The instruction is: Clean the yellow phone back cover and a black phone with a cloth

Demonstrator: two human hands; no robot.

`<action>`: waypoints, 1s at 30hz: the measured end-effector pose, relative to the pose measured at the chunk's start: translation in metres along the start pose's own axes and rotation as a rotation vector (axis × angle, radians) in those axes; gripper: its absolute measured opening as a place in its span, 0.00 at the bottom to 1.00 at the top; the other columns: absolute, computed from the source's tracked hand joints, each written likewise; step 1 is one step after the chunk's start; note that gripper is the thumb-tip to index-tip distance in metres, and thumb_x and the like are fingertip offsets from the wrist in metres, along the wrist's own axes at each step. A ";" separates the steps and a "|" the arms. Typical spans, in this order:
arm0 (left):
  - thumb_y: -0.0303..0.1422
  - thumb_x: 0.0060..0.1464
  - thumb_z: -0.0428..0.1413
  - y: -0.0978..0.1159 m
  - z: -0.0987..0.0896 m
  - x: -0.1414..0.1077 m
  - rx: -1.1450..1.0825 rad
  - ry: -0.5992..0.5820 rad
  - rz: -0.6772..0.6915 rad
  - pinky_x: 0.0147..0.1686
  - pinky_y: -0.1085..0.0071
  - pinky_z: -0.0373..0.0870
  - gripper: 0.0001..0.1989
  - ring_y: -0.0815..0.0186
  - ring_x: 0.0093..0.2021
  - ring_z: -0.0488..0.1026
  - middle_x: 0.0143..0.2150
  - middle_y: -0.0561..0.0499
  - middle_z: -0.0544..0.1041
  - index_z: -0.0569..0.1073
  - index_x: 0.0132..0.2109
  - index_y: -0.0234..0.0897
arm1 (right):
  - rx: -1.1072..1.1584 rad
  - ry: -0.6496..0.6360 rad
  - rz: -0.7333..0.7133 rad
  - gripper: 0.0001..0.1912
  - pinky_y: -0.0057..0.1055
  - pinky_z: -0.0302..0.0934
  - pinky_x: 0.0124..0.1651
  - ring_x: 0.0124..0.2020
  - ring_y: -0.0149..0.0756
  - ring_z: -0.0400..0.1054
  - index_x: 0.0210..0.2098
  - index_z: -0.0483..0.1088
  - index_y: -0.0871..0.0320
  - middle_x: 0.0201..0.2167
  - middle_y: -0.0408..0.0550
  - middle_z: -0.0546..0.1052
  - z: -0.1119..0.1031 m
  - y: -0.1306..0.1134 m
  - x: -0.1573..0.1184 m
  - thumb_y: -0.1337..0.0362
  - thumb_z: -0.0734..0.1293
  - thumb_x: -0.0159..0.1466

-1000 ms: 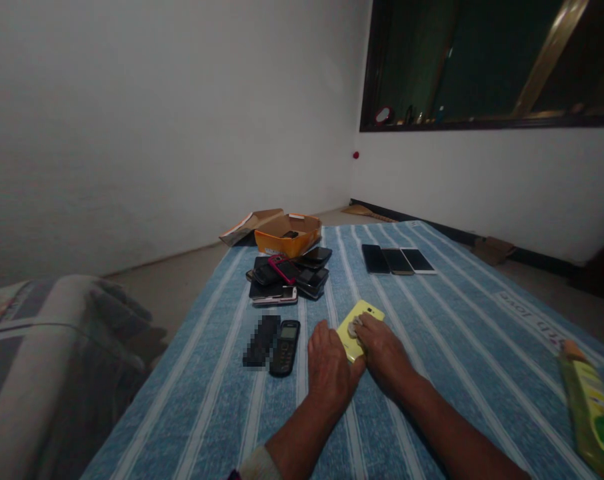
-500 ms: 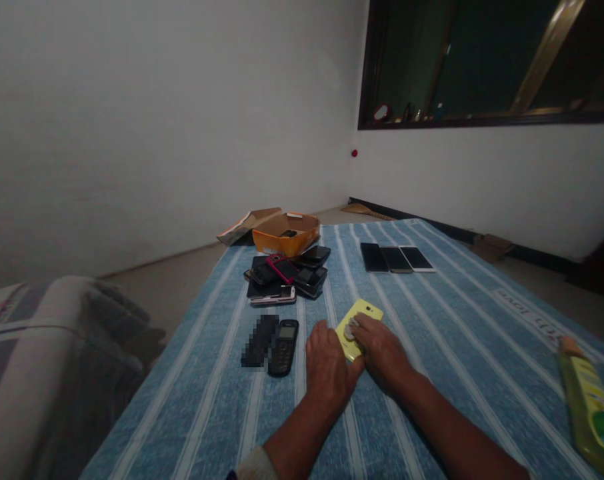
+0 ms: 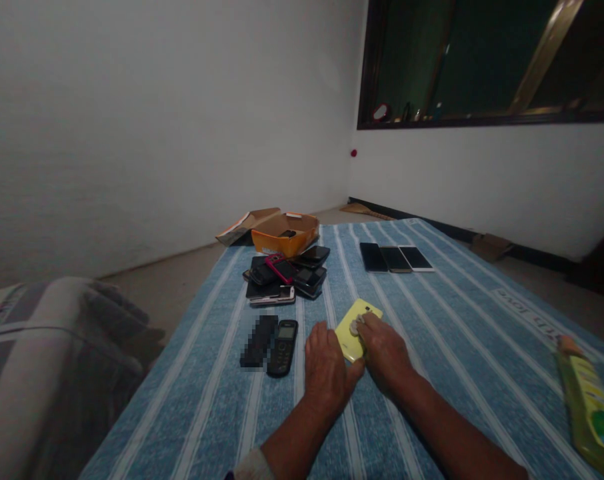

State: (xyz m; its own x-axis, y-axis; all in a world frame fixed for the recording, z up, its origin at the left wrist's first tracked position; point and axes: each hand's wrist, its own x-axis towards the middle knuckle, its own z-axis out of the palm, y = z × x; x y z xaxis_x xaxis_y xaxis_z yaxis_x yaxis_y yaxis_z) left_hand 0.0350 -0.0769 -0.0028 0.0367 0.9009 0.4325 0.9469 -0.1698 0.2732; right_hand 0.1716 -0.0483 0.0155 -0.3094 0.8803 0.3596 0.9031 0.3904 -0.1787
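A yellow-backed smartphone (image 3: pixel 355 337) lies back up on the striped cloth, its camera end away from me. Along its left and lower edge, my left hand (image 3: pixel 326 360) grips it, thumb at the near corner. My right hand (image 3: pixel 386 350) pinches a small whitish wad (image 3: pixel 355 324), perhaps tissue or cloth, pressed against the phone's back. The fingertips partly cover the wad. To the left of my hands lie a black keypad phone (image 3: pixel 283 348) and a dark, pixelated flat object (image 3: pixel 260 341), side by side.
A pile of phones (image 3: pixel 267 291) sits before an open orange box (image 3: pixel 277 243). Three smartphones (image 3: pixel 396 259) lie in a row at the back right. A yellow-green bottle (image 3: pixel 589 413) rests at the right edge. The blue striped cloth (image 3: pixel 207 400) covers the surface.
My right hand and the wad have slid slightly right across the phone's back. My left hand stays at the phone's edge.
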 end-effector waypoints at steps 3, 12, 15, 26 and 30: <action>0.41 0.46 0.63 -0.002 0.002 -0.001 0.000 0.014 0.017 0.59 0.50 0.64 0.28 0.44 0.60 0.65 0.56 0.31 0.68 0.69 0.50 0.25 | 0.016 0.011 0.005 0.13 0.31 0.59 0.48 0.47 0.40 0.67 0.45 0.74 0.58 0.47 0.52 0.75 0.003 0.003 0.001 0.71 0.59 0.68; 0.41 0.44 0.64 0.002 -0.005 -0.002 -0.008 -0.037 0.009 0.60 0.51 0.63 0.28 0.44 0.59 0.66 0.56 0.33 0.68 0.70 0.48 0.26 | 0.036 0.057 0.085 0.17 0.27 0.57 0.45 0.46 0.37 0.67 0.44 0.74 0.57 0.44 0.50 0.74 0.004 0.021 0.008 0.74 0.55 0.68; 0.41 0.44 0.64 0.002 -0.005 -0.003 -0.001 -0.036 0.013 0.60 0.51 0.63 0.28 0.44 0.60 0.66 0.56 0.32 0.68 0.70 0.48 0.26 | 0.041 0.046 0.100 0.17 0.28 0.57 0.46 0.47 0.38 0.67 0.45 0.74 0.58 0.44 0.50 0.74 0.006 0.025 0.010 0.73 0.56 0.67; 0.38 0.44 0.63 0.002 0.000 -0.014 -0.004 0.020 0.102 0.57 0.49 0.66 0.27 0.43 0.57 0.67 0.56 0.32 0.69 0.70 0.49 0.26 | 0.034 -0.007 0.131 0.16 0.30 0.58 0.48 0.47 0.40 0.67 0.49 0.72 0.59 0.47 0.53 0.75 0.009 0.035 0.016 0.71 0.57 0.67; 0.34 0.47 0.60 0.005 0.003 -0.022 -0.031 0.033 0.147 0.57 0.47 0.65 0.24 0.44 0.59 0.66 0.56 0.31 0.68 0.69 0.50 0.25 | 0.093 0.019 0.112 0.20 0.31 0.59 0.50 0.48 0.40 0.68 0.49 0.73 0.57 0.49 0.51 0.75 0.014 0.041 0.017 0.76 0.57 0.63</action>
State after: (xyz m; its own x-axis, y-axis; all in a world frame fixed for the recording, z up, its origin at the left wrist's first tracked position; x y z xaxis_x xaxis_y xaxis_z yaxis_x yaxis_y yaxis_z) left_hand 0.0394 -0.0962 -0.0131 0.1635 0.8518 0.4978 0.9218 -0.3117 0.2306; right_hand 0.1990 -0.0138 0.0011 -0.2020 0.9149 0.3495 0.9000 0.3141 -0.3021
